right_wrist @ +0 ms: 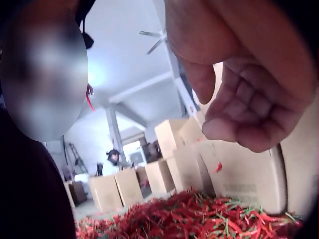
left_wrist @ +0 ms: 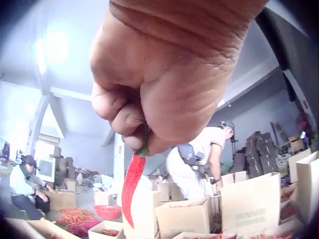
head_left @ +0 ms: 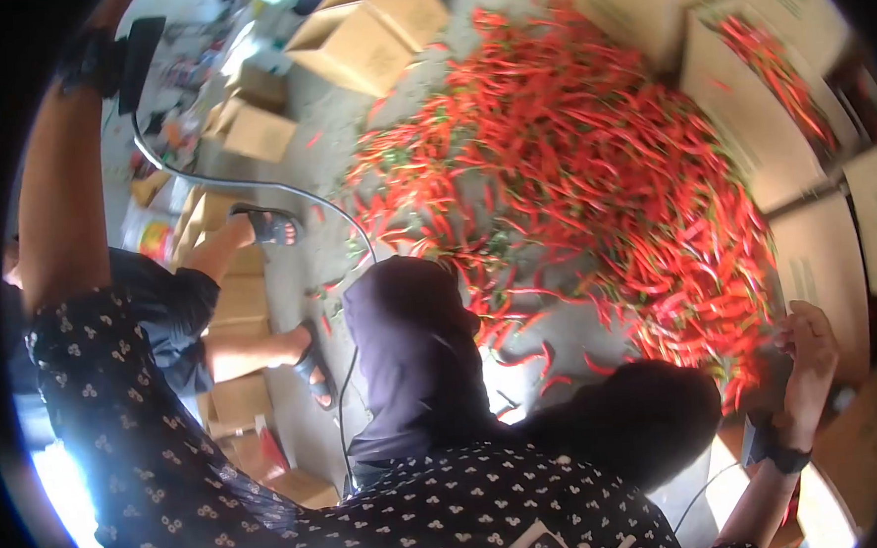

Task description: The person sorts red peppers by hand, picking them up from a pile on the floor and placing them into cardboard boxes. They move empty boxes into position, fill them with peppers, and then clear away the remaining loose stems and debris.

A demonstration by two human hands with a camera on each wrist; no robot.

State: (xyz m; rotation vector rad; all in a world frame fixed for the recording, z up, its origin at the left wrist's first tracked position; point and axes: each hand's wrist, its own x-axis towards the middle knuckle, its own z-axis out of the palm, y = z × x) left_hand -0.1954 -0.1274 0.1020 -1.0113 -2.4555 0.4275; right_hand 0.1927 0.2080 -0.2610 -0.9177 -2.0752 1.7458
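In the left wrist view my left hand [left_wrist: 164, 74] pinches a red chili pepper [left_wrist: 132, 186] by its green stem, and the pepper hangs straight down. That arm is raised at the left of the head view, where the hand itself is mostly out of frame. My right hand [head_left: 812, 354] hovers at the right edge of a large heap of red chili peppers [head_left: 590, 137] on the floor. Its fingers [right_wrist: 259, 132] are loosely curled with nothing between them. Below them, a small red chili [right_wrist: 219, 168] shows against a cardboard box.
Cardboard boxes [head_left: 748, 129], some holding chilies, line the right of the heap. Other open boxes [head_left: 347, 46] stand beyond it. Another person's sandalled foot [head_left: 315, 375] is at the left. A cable [head_left: 245, 180] runs from my left wrist. People work among boxes [left_wrist: 254, 204] farther off.
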